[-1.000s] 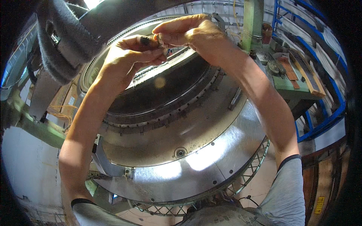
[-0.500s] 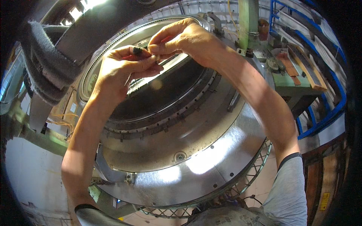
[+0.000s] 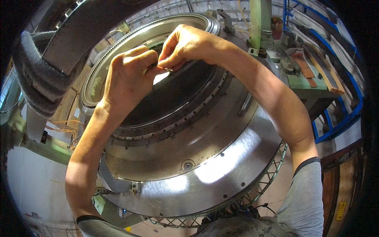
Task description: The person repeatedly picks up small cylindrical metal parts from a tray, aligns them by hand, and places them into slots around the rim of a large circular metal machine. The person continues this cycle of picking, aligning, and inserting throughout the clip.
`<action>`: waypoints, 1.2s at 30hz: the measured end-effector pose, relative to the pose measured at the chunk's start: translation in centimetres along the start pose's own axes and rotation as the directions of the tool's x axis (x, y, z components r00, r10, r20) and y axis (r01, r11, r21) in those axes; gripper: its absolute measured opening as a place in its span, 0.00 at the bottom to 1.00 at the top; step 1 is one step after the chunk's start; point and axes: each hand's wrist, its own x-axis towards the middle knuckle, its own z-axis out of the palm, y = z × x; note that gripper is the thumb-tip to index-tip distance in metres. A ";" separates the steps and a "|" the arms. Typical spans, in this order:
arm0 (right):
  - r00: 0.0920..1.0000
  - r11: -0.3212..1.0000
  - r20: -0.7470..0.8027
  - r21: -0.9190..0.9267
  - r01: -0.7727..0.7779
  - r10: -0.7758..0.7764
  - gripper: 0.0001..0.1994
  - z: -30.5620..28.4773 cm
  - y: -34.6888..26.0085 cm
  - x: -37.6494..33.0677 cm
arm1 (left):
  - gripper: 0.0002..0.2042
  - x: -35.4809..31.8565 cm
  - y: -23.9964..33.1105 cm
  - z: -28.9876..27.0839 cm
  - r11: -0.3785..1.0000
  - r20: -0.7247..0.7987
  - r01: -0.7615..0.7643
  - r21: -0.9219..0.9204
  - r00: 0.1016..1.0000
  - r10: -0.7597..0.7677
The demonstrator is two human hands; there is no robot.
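Observation:
Above the far half of a large round metal machine (image 3: 221, 118), both hands are raised close together. My left hand (image 3: 132, 77) is closed, its fingers curled and thumb tip reaching toward the right fingertips. My right hand (image 3: 187, 47) is closed in a pinch just beside it. Between the fingertips shows a tiny bit of something, too small to name. Behind and below the hands lies the machine's dark round opening (image 3: 169, 98), with a toothed metal ring (image 3: 92, 75) at its far rim.
Dark grey padding (image 3: 43, 79) wraps a bar at upper left. A green post (image 3: 260, 23) rises at the back. On the right, a green ledge (image 3: 304, 83) holds reddish-brown strips and a wooden piece, beside a blue tubular frame (image 3: 351, 112). A curved metal bracket (image 3: 114, 179) sits at the near left rim.
My left hand has turned so its back faces me, hiding the small black thing seen at its fingers before. My right hand has moved slightly down and left. The view has shifted a little.

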 end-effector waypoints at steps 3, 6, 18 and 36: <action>1.000 1.000 -0.008 -0.013 -0.012 0.012 0.13 0.2 -0.1 0.2 | 0.08 -0.2 -0.2 -0.1 0.998 0.056 -0.009 0.060 0.998 0.005; 1.000 1.000 -0.006 -0.025 -0.005 0.005 0.13 0.2 -0.1 0.3 | 0.07 -0.2 -0.1 -0.1 0.997 0.109 0.075 0.021 0.991 -0.077; 0.998 0.998 -0.056 -0.059 0.014 -0.017 0.11 0.3 -0.5 0.1 | 0.06 0.5 0.3 0.1 0.998 0.104 0.056 0.009 0.993 -0.057; 0.986 0.967 -0.162 -0.248 -0.063 0.023 0.10 0.6 -0.9 0.3 | 0.11 0.4 -0.3 1.4 0.987 0.005 0.078 -0.141 0.997 -0.078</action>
